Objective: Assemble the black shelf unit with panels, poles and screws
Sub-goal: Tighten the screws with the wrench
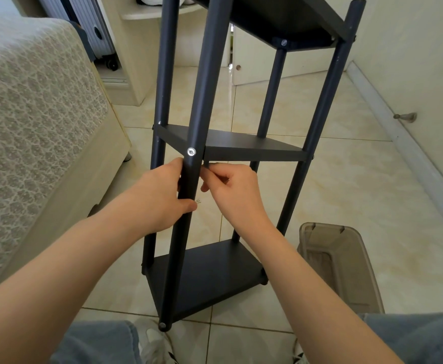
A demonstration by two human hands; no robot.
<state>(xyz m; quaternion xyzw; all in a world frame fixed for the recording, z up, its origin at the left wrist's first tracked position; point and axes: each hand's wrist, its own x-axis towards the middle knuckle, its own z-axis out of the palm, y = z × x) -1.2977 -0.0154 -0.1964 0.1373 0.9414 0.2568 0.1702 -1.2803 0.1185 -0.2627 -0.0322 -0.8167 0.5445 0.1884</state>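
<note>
Head view: pole in left grip, just below screw.

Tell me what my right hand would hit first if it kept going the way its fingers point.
Most likely the front pole, just below the screw: the right hand points left at it from very close by. Depth is unclear, so it might slip behind the pole instead.
</note>
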